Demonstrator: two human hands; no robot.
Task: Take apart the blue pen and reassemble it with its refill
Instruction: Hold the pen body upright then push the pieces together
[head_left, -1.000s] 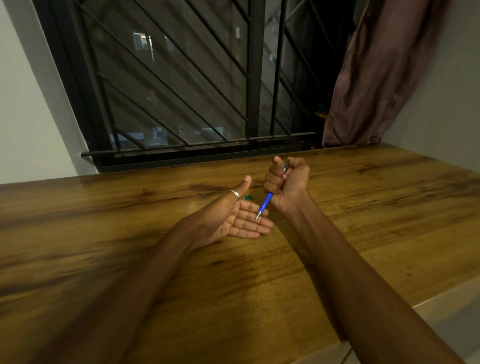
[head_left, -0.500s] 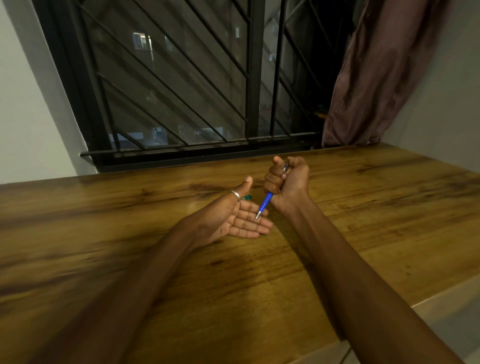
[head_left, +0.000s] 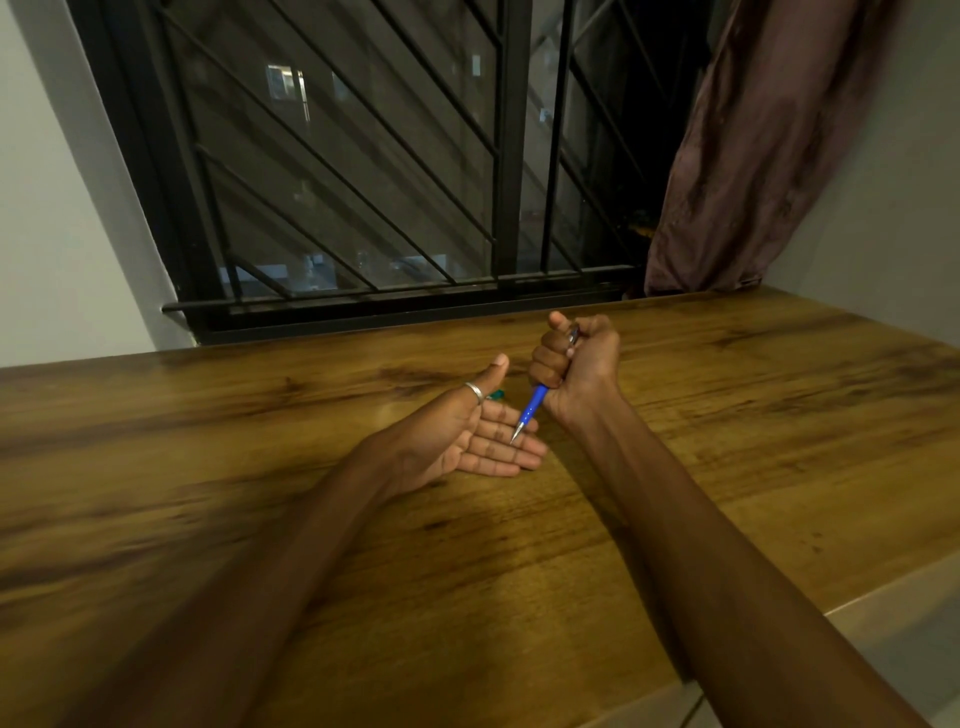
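My right hand (head_left: 576, 364) is closed in a fist around the blue pen (head_left: 532, 409). The pen points down and to the left, its silver tip over the fingers of my left hand. Its metal clip end shows at the top of the fist, under my thumb. My left hand (head_left: 467, 431) lies palm up on the wooden table (head_left: 727, 415), fingers apart and flat, a silver ring on the thumb, holding nothing. The tip seems to touch or hover just above my left fingers; I cannot tell which.
A small green object (head_left: 496, 395) peeks out on the table behind my left thumb. A barred window (head_left: 389, 182) runs along the table's far edge, a brown curtain (head_left: 753, 145) hangs at the back right, and the table's near right edge (head_left: 841, 603) drops off.
Both hands stay almost still. The pen tip keeps its place over my left fingers.
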